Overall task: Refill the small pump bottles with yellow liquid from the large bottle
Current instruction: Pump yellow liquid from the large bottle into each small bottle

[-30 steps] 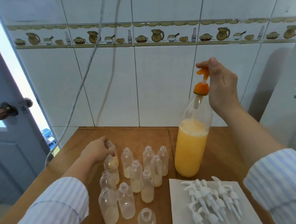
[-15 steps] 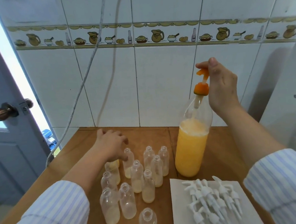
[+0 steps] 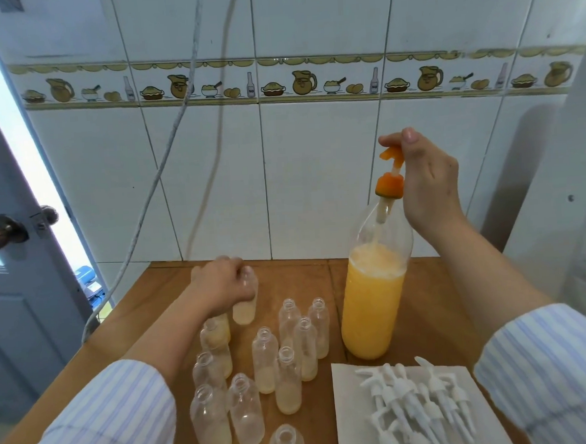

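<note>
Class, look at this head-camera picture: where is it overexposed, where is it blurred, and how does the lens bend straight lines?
Head view: daylight past the door at the left edge is blown out white; the left hand gripping a small bottle is motion-blurred; the wide-angle lens bows the tile border and wall lines; the large bottle stays sharp.

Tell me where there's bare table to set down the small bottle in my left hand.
Bare wood lies behind the cluster of small clear plastic bottles, between the left hand and the large bottle of yellow liquid. Front right is crowded: white pump tops on paper.
</note>
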